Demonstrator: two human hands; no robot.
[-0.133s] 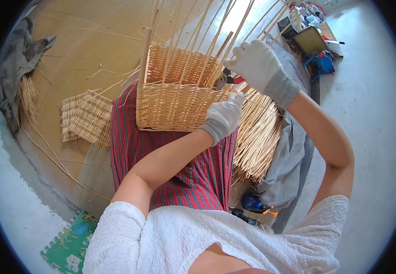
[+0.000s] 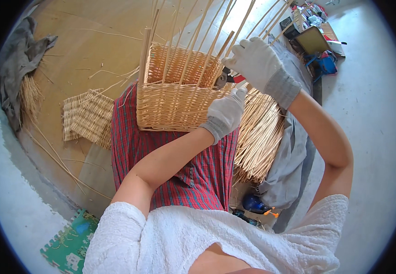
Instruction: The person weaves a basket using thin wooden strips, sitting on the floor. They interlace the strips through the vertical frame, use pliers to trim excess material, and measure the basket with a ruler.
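A half-woven wicker basket rests on my lap over a red plaid cloth, with tall upright stakes rising from its walls. My right hand, in a white glove with a grey cuff, is closed round red-handled pruning shears. Their metal jaws sit at the basket's right-hand corner by the woven rim. Just below them my gloved left hand is closed at the basket's near right side, thumb and finger pinched on what looks like a thin wicker strand trailing rightward. The fingertips are partly hidden.
Right of my lap lies a thick bundle of cut wicker rods on a grey cloth. Two flat woven panels and loose strands lie to the left. A blue round object sits below the bundle; a chair stands far right.
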